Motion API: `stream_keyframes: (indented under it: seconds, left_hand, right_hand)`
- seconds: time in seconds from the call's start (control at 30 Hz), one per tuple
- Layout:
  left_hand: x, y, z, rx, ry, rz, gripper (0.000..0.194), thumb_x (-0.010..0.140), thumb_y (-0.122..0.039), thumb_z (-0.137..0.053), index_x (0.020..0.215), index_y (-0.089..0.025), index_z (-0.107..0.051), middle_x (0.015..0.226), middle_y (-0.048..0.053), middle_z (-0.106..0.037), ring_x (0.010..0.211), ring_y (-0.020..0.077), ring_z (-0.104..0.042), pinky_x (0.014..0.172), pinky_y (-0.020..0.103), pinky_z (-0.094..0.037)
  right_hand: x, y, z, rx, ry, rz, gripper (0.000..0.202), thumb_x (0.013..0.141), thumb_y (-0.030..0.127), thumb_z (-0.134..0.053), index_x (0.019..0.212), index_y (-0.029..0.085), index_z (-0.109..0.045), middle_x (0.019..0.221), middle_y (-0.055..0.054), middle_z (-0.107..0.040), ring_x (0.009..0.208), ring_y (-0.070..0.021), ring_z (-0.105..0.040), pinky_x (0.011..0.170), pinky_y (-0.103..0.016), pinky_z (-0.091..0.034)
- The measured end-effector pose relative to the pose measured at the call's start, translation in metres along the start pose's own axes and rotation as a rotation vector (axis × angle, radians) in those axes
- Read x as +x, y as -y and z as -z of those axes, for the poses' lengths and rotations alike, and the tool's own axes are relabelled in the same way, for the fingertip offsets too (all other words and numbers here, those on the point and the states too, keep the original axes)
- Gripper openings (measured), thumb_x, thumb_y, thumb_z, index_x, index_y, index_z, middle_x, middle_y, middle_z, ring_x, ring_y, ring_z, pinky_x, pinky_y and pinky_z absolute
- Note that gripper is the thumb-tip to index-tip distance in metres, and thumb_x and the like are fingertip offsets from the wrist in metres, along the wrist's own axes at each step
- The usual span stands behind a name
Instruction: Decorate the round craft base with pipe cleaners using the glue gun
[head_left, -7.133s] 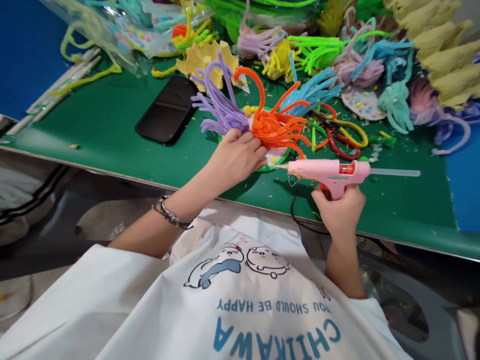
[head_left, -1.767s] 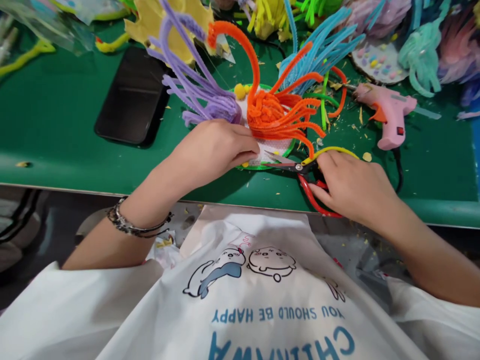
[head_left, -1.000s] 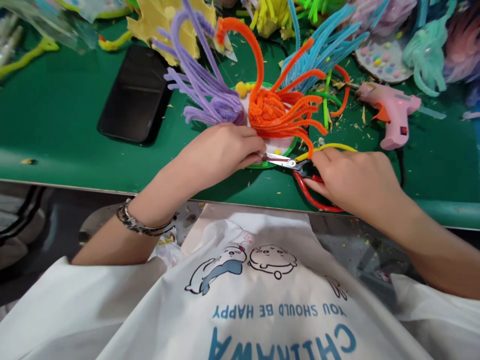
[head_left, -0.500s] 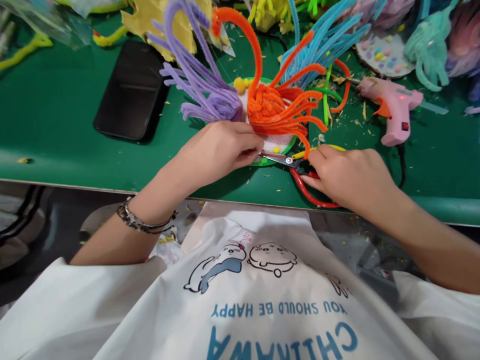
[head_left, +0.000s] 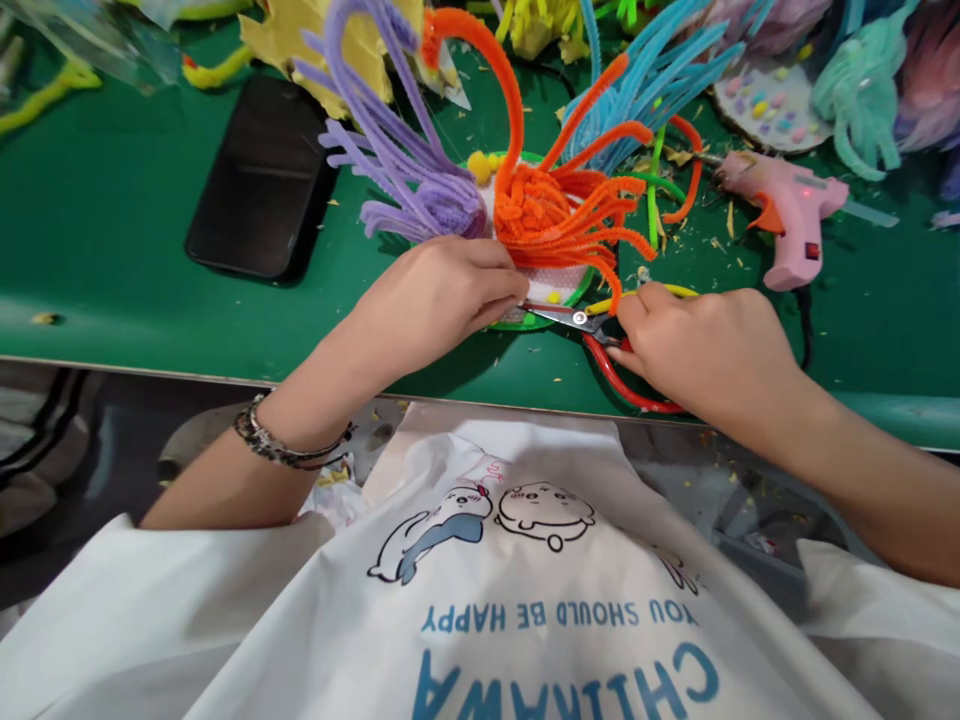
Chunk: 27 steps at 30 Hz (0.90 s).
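Nearest me, R hand is clenched on the scissors, blades pointing at L fingertips. L hand is pinched at the near rim of the round base; can't tell what's in its grip. Orange bundle sits on the base, w/ purple bundle beside it. Phone lies L, glue gun R; blue bundle farther back.

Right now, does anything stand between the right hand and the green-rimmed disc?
Yes: the scissors in the right hand span that gap, blades reaching over the green-rimmed disc. An orange strand also droops beside the handles.
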<state>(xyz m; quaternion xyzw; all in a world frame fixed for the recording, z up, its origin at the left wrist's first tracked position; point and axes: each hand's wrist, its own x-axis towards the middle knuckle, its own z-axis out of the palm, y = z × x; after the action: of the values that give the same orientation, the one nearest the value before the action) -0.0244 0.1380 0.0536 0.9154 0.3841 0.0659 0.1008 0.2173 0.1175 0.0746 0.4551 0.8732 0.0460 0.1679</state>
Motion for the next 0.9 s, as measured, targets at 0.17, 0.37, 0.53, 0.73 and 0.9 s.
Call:
stream_keyframes:
  seconds: [0.17, 0.37, 0.53, 0.73, 0.9]
  left_hand:
    - [0.001, -0.002, 0.001, -0.069, 0.024, 0.053, 0.032, 0.104, -0.024, -0.042, 0.103, -0.014, -0.072, 0.101, 0.01, -0.072, 0.091, 0.0206, -0.065, 0.073, 0.03, -0.048]
    - [0.002, -0.002, 0.002, -0.108, 0.01, 0.051, 0.031, 0.103, -0.023, -0.042, 0.099, -0.016, -0.072, 0.098, 0.009, -0.072, 0.087, 0.0199, -0.065, 0.074, 0.031, -0.049]
    - [0.002, -0.003, 0.005, -0.097, 0.014, 0.044, 0.03, 0.102, -0.021, -0.044, 0.101, -0.014, -0.073, 0.097, 0.009, -0.072, 0.087, 0.019, -0.065, 0.073, 0.029, -0.048]
    - [-0.001, 0.002, -0.007, -0.097, -0.169, -0.038, 0.027, 0.101, -0.021, -0.049, 0.092, -0.011, -0.073, 0.088, 0.008, -0.071, 0.078, 0.0161, -0.064, 0.067, 0.025, -0.045]
    - [-0.001, 0.006, -0.014, -0.125, -0.242, -0.082, 0.026, 0.1, -0.02, -0.051, 0.091, -0.011, -0.073, 0.086, 0.008, -0.071, 0.076, 0.0152, -0.065, 0.066, 0.023, -0.044]
  right_hand:
    - [0.001, 0.001, 0.002, 0.012, 0.041, -0.034, 0.029, 0.092, 0.031, -0.045, 0.093, 0.013, -0.068, 0.083, -0.014, -0.067, 0.056, -0.0184, -0.056, 0.056, -0.029, -0.019]
    - [0.004, 0.001, 0.002, 0.01, 0.092, -0.044, 0.036, 0.094, 0.036, -0.042, 0.102, 0.013, -0.069, 0.088, -0.016, -0.07, 0.061, -0.021, -0.058, 0.057, -0.029, -0.019]
    - [0.006, 0.003, -0.001, -0.022, 0.061, -0.026, 0.045, 0.093, 0.049, -0.044, 0.108, 0.012, -0.066, 0.094, -0.017, -0.07, 0.065, -0.0221, -0.06, 0.057, -0.029, -0.018]
    - [0.009, 0.003, -0.001, -0.07, 0.123, 0.002, 0.039, 0.097, 0.043, -0.045, 0.107, 0.011, -0.065, 0.094, -0.016, -0.07, 0.069, -0.0223, -0.064, 0.055, -0.028, -0.016]
    - [0.009, 0.005, 0.001, -0.08, 0.175, -0.017, 0.038, 0.098, 0.041, -0.047, 0.107, 0.009, -0.064, 0.096, -0.017, -0.07, 0.074, -0.0247, -0.067, 0.054, -0.028, -0.016]
